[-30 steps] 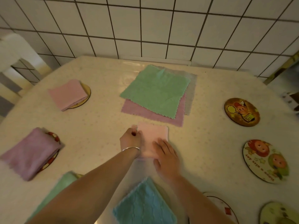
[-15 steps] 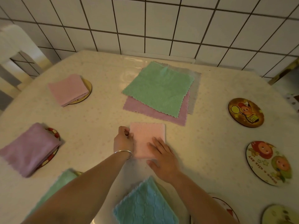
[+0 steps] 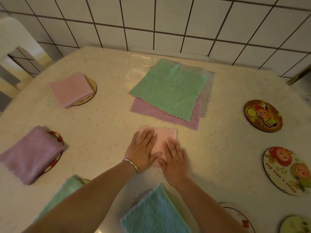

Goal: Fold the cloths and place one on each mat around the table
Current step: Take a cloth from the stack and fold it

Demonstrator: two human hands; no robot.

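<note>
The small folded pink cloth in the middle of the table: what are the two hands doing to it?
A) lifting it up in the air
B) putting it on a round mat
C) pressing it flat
C: the left hand and right hand lie with straight fingers on the small folded pink cloth, which rests flat on the table.

1. Folded pale pink cloth [image 3: 164, 140] lies flat just in front of the unfolded stack.
2. Stack: green cloth [image 3: 169, 89] over mauve cloth [image 3: 165, 117] over grey cloth [image 3: 208, 91], spread flat.
3. Left of the stack, a folded pink cloth [image 3: 71, 89] and a folded purple cloth [image 3: 31, 154] cover mats.
4. Right of the stack, two round cartoon mats [image 3: 263, 116] [image 3: 286, 170] lie bare.
</note>
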